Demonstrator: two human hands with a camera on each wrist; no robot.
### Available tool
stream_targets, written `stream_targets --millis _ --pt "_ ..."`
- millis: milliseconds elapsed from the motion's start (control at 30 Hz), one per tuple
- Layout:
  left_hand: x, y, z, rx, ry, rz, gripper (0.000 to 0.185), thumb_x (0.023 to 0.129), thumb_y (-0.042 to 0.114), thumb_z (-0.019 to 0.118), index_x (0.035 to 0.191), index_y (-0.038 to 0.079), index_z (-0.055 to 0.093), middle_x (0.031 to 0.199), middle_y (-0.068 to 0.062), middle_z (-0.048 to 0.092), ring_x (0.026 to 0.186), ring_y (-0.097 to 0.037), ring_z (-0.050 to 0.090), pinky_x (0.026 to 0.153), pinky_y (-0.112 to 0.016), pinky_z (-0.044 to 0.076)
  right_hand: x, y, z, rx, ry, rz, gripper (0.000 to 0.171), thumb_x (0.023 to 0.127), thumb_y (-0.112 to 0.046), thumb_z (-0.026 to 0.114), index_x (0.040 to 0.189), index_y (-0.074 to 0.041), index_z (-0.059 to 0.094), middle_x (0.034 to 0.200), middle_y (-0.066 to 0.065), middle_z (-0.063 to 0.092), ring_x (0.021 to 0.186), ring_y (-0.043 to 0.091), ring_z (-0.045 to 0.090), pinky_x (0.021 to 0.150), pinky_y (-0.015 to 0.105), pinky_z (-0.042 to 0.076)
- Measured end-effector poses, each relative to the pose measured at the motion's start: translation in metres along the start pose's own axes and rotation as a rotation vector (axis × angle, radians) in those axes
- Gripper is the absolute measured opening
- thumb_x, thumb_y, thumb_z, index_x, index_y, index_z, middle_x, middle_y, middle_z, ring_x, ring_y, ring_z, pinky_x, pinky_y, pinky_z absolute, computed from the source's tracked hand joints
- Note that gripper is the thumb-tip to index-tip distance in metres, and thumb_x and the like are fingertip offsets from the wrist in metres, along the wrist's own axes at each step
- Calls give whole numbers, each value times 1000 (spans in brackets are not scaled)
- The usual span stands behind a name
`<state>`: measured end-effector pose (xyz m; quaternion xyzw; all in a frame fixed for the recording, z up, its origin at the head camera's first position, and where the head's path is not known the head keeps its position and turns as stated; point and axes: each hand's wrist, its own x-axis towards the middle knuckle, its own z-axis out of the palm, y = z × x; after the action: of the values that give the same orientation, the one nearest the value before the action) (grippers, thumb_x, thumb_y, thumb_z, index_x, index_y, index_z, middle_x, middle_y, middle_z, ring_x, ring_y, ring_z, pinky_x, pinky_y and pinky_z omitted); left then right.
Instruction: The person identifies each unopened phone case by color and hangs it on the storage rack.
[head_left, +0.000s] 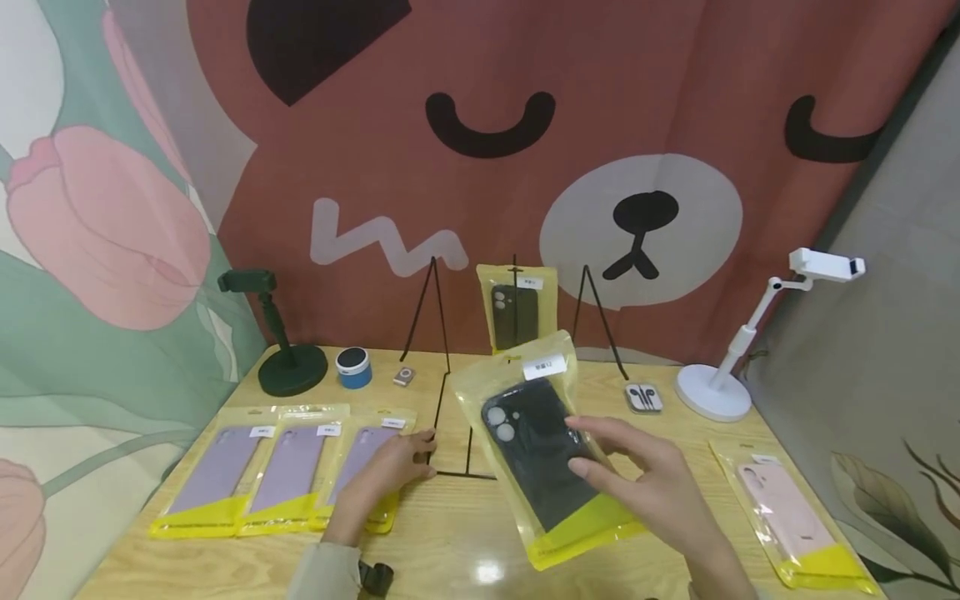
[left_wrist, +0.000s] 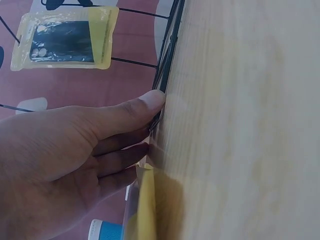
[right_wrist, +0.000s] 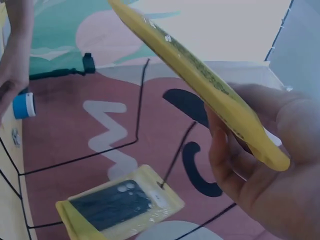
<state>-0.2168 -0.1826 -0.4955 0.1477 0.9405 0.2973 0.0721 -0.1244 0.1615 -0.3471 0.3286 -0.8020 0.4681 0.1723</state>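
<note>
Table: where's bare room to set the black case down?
Free: the table front strip between left hand and right hand, and the patch between earbuds and pink case. Crowded: left edge, three purple cases touching; centre back, wire stands.

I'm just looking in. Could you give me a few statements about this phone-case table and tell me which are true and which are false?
1. The right hand holds a black case in a yellow packet. True.
2. The left hand grips the blue speaker. False: it touches the black wire stand.
3. Three lilac cases lie side by side. True.
4. The white phone holder stands on the left. False: it stands on the right.
</note>
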Motion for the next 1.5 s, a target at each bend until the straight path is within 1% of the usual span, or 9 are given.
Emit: stream_targets --millis 167,467,667,867,1033,1133,1233,1367,1500 --pt "1 0 -1 8 -2 11 46 86 20 72 128 4 62 144 -9 48 130 -34 45 105 -49 38 6 6 9 -14 50 64 46 81 -5 77 123 -18 65 105 -9 67 81 8 54 81 22 53" --pt "2 1 -2 18 -4 17 45 86 20 73 127 4 63 144 -10 48 131 -35 44 105 -50 37 13 17 17 6 92 172 43 84 -13 76 125 -22 65 120 -4 66 91 11 62 81 25 53" --pt "2 1 -1 21 -4 30 45 86 20 73 126 3 63 144 -10 48 131 -35 44 105 -50 38 23 35 26 49 133 247 45 83 -12 76 126 -23 64 108 -4 68 85 12 61 76 23 53" --pt "1 0 2 19 -5 33 46 86 21 73 127 4 63 144 -10 48 130 -35 45 105 -50 38 51 59 35 23 134 274 43 87 -24 73 128 -26 62 94 -2 67 75 14 58 71 25 51" --pt "0 -2 6 8 -9 29 45 86 20 73 126 3 63 144 -11 48 130 -36 45 105 -50 38 78 81 44 35 122 294 44 90 -25 70 132 -25 58 101 4 69 83 18 63 79 34 52" --pt "-1 -3 11 1 -19 28 45 86 21 73 126 4 63 144 -10 48 131 -35 45 105 -50 38 84 92 47 68 115 284 43 92 -20 68 134 -20 57 106 10 68 90 23 65 84 40 52" --pt "-2 -2 15 -8 -26 22 45 86 21 73 126 4 63 143 -11 48 130 -36 45 105 -51 38 78 89 44 92 83 297 40 94 -16 64 134 -13 57 119 15 65 103 30 64 90 46 51" --pt "-1 1 15 -17 -16 23 45 86 19 73 127 4 63 143 -11 48 129 -35 46 104 -51 39 56 84 33 47 42 305 34 95 -8 60 128 1 59 132 21 56 118 38 55 95 52 47" --pt "1 3 12 -6 -5 34 45 86 18 73 127 3 62 143 -11 48 129 -35 46 104 -50 39 16 108 17 -78 -34 293 30 97 -15 59 124 -4 63 130 17 59 116 34 57 90 46 52"
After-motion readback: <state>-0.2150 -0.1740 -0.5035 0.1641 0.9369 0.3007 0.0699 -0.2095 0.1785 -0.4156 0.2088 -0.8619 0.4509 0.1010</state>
